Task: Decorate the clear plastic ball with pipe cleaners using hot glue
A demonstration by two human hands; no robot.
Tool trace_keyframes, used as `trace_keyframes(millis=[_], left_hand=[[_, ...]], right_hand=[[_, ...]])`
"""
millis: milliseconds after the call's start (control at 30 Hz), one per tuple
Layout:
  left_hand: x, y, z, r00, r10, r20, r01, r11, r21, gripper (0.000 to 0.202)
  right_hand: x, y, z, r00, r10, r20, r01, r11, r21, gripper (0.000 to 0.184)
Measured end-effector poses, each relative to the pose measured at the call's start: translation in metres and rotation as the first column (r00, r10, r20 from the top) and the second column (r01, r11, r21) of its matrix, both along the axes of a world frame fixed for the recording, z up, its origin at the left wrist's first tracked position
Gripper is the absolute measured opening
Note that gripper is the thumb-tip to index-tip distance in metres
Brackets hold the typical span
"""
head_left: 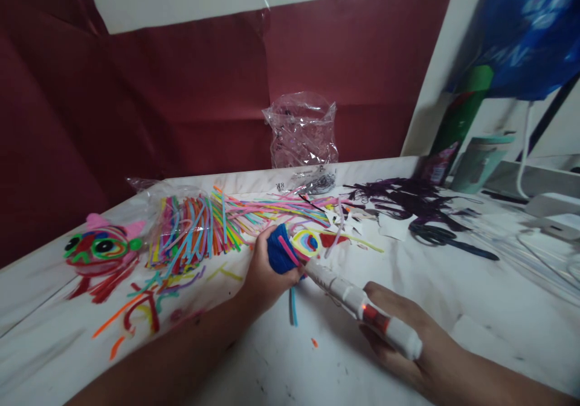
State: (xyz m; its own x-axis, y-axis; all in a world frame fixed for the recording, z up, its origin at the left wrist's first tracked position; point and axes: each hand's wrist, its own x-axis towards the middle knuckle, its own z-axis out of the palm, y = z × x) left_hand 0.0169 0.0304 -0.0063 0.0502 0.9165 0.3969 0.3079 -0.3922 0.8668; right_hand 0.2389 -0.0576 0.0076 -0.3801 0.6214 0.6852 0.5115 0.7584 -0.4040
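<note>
My left hand is closed round a pipe-cleaner craft piece with a blue coiled part and a yellow, blue and red disc, held just above the white table. My right hand grips a white pen-shaped glue gun with a red light on its body. Its tip points at the craft piece, at the edge of the blue coil. A light blue pipe cleaner hangs down from below my left hand.
A heap of coloured pipe cleaners in clear wrap lies behind my left hand. A finished pink-eared pipe-cleaner face sits at the left. Black scissors, dark purple scraps, a clear plastic bag and a teal cup stand further back.
</note>
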Motion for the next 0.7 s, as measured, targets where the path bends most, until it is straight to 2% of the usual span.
trace_keyframes(millis=[233,467,700], left_hand=[[0.0004,-0.0006,0.0006,1.0,0.008,-0.006,-0.008,1.0,-0.01,0.084],[0.0006,-0.0004,0.0016,1.0,0.005,-0.002,-0.005,1.0,0.001,0.081],[0.001,-0.0017,0.0026,1.0,0.012,-0.01,-0.012,1.0,-0.009,0.082]], right_hand=[[-0.0004,0.0029,-0.0009,0.999,0.008,0.049,-0.008,1.0,-0.004,0.016],[-0.0018,0.0002,0.0014,0.999,0.025,-0.021,-0.026,0.999,-0.043,0.014],[-0.0012,0.001,-0.0002,1.0,0.008,-0.024,-0.009,0.998,-0.058,0.014]])
